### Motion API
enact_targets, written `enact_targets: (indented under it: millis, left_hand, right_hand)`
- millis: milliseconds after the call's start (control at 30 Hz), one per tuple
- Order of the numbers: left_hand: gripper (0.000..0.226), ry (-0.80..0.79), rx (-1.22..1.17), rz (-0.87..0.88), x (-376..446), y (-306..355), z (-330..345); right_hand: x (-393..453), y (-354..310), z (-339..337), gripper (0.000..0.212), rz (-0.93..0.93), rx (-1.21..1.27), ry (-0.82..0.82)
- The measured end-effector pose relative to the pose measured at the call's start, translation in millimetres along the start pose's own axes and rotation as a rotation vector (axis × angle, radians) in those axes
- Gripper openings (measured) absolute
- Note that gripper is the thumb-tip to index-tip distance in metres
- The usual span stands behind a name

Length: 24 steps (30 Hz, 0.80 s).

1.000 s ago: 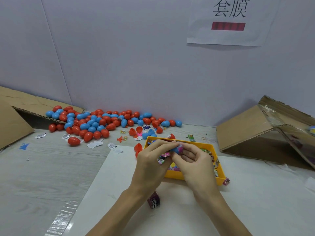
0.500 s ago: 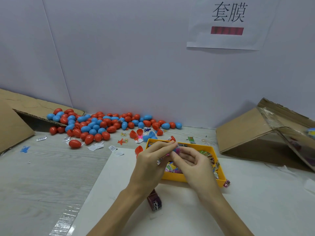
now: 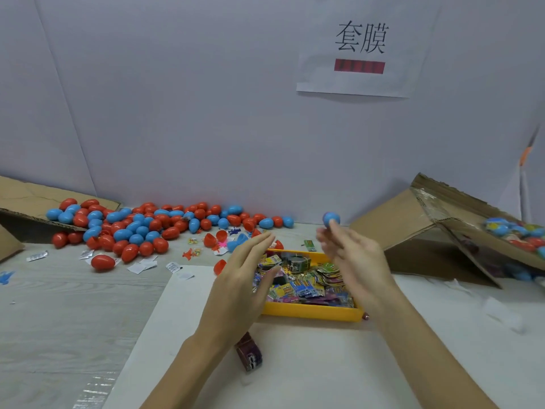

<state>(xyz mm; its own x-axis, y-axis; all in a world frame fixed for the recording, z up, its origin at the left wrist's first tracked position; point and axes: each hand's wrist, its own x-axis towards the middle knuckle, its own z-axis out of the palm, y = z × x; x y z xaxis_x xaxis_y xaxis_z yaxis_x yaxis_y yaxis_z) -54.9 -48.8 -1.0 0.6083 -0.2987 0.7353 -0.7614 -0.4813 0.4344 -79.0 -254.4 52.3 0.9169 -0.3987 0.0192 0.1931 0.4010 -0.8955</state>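
Grey table (image 3: 59,320) runs under both sets of fingers; white sheet (image 3: 295,379) lies on it, mostly on the wrist side of the fingertips; R cardboard box (image 3: 413,225) lies on its side to the R of the R fingertips, well apart, w/ coloured eggs showing inside at its far end; L cardboard box (image 3: 23,196) sits far L, well beyond the L fingertips; paper sign (image 3: 359,48) hangs on the wall high above the R fingertips; egg pile (image 3: 141,228), red & blue, spreads L of the L fingertips, its nearest pieces just beside them; yellow tray (image 3: 309,314) sits on the sheet btw the 2 hands, below the fingers, full of small printed packets (image 3: 309,281); L hand (image 3: 239,287) hovers over the tray's L edge, fingers (image 3: 259,243) straight & close together, thumb apart, holding nothing; R hand (image 3: 356,261) is raised over the tray's R side, blurred; its fingertips pinch the blue egg (image 3: 331,217), which sits at the very tips, past the tray's far edge & off the table; can't tell which fingers do the pinching; purple packet (image 3: 249,352) lies on the sheet by the L wrist, well behind the L fingertips.
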Motion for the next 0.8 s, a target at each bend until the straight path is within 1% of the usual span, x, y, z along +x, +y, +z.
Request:
enact_targets:
  millis: [67,100,133,200,233,267,333,433,500,567,633,700,733,800]
  left_hand:
    - [0.042,0.019,0.052,-0.018,0,-2,-1]
    - [0.034,0.024,0.08,-0.028,0,-4,-2]
    - [0.027,0.031,0.11,-0.043,0,-6,-2]
    - [0.017,0.055,0.156,-0.098,0,-10,-3]
    - [0.016,0.074,0.166,-0.135,1,-13,-4]
    - [0.017,0.093,0.172,-0.176,2,-17,-6]
    - [0.024,0.126,0.186,-0.267,4,-26,-9]
    - [0.033,0.14,0.182,-0.414,6,-38,-15]
    - [0.031,0.116,0.164,-0.505,6,-46,-17]
    - [0.028,0.079,0.152,-0.582,4,-50,-17]
    - [0.025,0.065,0.137,-0.624,2,-51,-15]
    - [0.023,0.061,0.13,-0.639,0,-52,-15]
    - [0.023,0.059,0.135,-0.647,-1,-52,-14]
    - [0.023,0.058,0.142,-0.678,-2,-56,-13]
  right_hand:
    - [28,-38,-16,0.019,0.009,0.367,0.047]
    - [42,-56,-26,0.021,-0.028,0.49,0.093]
    - [54,-71,-35,0.028,-0.074,0.562,0.142]
    - [73,-86,-51,0.046,-0.125,0.606,0.21]
    - [78,-86,-58,0.051,-0.123,0.601,0.231]
    - [79,-83,-62,0.051,-0.118,0.574,0.247]
    - [71,-67,-62,0.041,-0.106,0.475,0.259]
    - [41,-26,-46,0.021,-0.04,0.235,0.159]
    - [17,4,-29,0.021,-0.029,-0.02,0.046]
    - [2,29,-14,0.022,-0.066,-0.263,-0.036]
    - [-6,47,-3,0.021,-0.146,-0.451,-0.071]
    - [-10,58,1,0.02,-0.246,-0.643,-0.069]
    - [-11,60,0,0.02,-0.285,-0.699,-0.063]
    - [-11,63,-2,0.021,-0.306,-0.704,-0.061]
